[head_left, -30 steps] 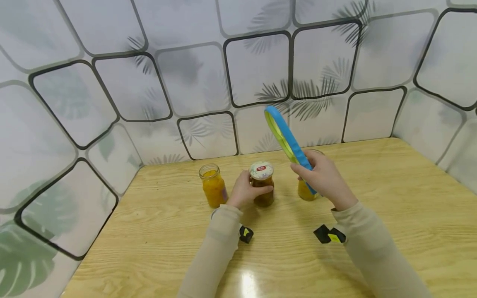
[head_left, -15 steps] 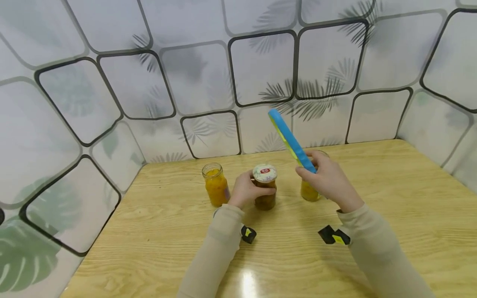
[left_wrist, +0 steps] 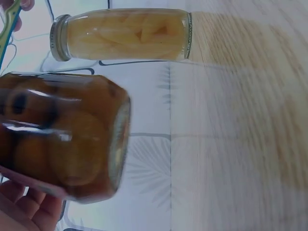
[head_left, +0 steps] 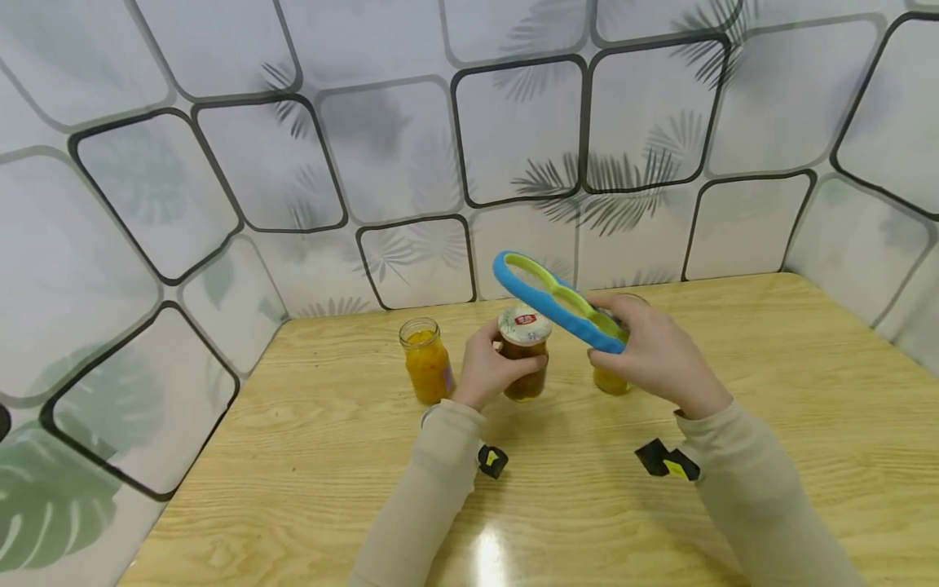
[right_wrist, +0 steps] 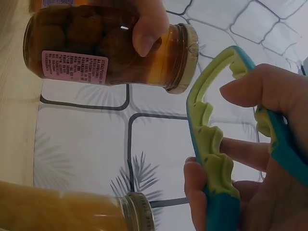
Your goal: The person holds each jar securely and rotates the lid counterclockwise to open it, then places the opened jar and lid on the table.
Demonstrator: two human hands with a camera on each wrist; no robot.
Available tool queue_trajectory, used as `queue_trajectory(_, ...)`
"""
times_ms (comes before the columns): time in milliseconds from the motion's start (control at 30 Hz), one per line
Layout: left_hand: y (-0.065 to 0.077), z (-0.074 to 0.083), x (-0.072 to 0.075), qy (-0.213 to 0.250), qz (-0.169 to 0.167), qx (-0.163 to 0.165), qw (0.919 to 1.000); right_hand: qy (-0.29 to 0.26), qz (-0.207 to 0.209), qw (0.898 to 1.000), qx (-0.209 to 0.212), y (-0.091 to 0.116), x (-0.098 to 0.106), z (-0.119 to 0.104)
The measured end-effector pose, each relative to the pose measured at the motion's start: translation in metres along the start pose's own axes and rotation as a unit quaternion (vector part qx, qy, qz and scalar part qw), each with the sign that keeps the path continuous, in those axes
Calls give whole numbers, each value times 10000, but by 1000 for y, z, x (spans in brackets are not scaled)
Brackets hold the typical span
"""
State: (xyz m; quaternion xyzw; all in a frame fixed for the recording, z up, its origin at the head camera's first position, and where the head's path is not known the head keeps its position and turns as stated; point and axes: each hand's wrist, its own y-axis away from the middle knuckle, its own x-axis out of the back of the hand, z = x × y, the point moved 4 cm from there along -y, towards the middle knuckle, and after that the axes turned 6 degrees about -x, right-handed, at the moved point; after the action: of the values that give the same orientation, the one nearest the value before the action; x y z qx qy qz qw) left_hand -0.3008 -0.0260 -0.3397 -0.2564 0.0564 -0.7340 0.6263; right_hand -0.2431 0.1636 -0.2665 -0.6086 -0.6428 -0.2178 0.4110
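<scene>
**Head view: jar of dark fruit (head_left: 522,351) and jar opener (head_left: 559,311), each held**

The left hand (head_left: 490,368) grasps the jar of dark fruit, digits wrapped on the glass. The jar is nearly upright, patterned lid (head_left: 524,326) fitted; in the left wrist view, its base is clear of the tabletop (head_left: 315,489). The right wrist view shows a pink printed label (right_wrist: 75,67) on the same jar.

The right hand (head_left: 653,355) grips the blue-and-green jar opener at its lower end. The opener slants toward 10 o'clock, its far loop near the lid at 12 o'clock; contact with the lid cannot be determined.

Relative to the held jar, an uncovered jar of orange fruit (head_left: 428,367) stands at 9 o'clock. A capped jar of yellow fruit (head_left: 611,381) stands at 4 o'clock, partly concealed by the right hand.
</scene>
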Motion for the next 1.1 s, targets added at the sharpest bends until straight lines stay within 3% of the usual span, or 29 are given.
queue_trajectory(233,3,5,5,424,392,-580,9966,740,144,9970,192,4,1,-4)
queue_trajectory(433,2,8,12,593,710,-959,9911,904,139,9956,226,7,2,-7)
queue_trajectory(667,1,7,13,583,688,-1260,9879,1123,142,9926,440,9,-3,-11)
queue_trajectory(900,13,42,22,649,630,-1462,9851,1345,215,9889,589,9,-5,-13)
queue_trajectory(1100,13,42,23,589,585,-1514,9850,1421,204,9878,605,10,-5,-14)
